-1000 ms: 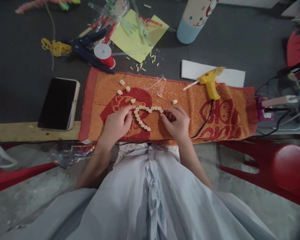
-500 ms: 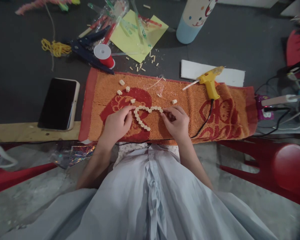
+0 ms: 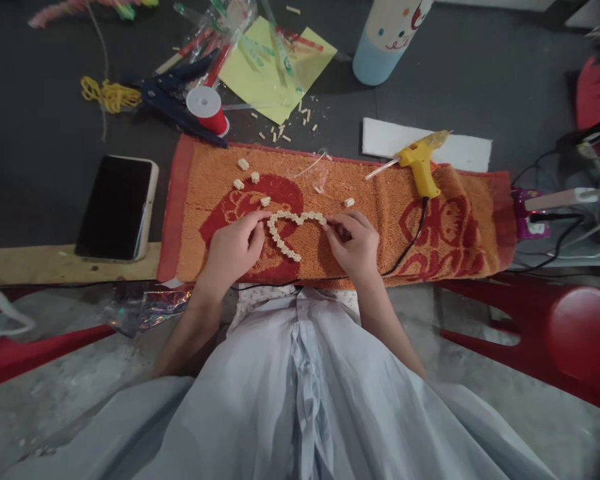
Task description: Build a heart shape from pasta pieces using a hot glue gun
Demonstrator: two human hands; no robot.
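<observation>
A pale, beaded-looking partial heart [image 3: 275, 232] (its lower right side open) lies on the orange-and-red towel [image 3: 330, 257].

On the bench [image 3: 455, 73], a phone [image 3: 114, 208] is laid at the left, yellow string [image 3: 111, 97] is bunched beyond it and a bottle [image 3: 383, 50] is placed farther right, while a red chair [image 3: 535, 353] is partly seen below.
</observation>
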